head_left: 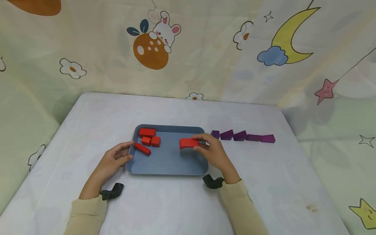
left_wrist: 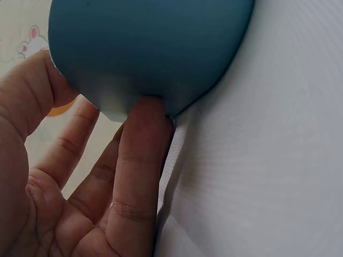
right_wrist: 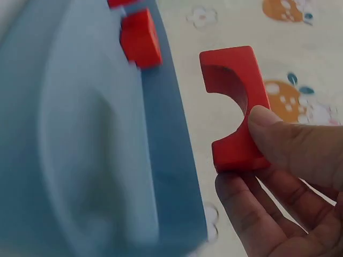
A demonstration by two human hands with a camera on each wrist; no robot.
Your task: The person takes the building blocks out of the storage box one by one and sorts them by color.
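Observation:
My right hand [head_left: 215,153] pinches a red arch block [right_wrist: 238,107] between thumb and fingers. In the head view the block overlaps the right part of the blue-grey tray [head_left: 167,168]; its half-round cut-out shows in the right wrist view. At the tray's left edge, my left hand [head_left: 113,160] holds the rim, with the thumb bent over it and a finger against the outer wall [left_wrist: 155,53]. Inside the tray at the left lie a red oblong block [head_left: 147,132], two small red blocks [head_left: 155,141] and a thin red bar [head_left: 142,149].
Several purple blocks [head_left: 240,135] stand in a row to the right of the tray. A white cloth [head_left: 164,205] covers the table, and a printed curtain [head_left: 102,49] hangs behind it. Each wrist wears a black camera mount [head_left: 212,181].

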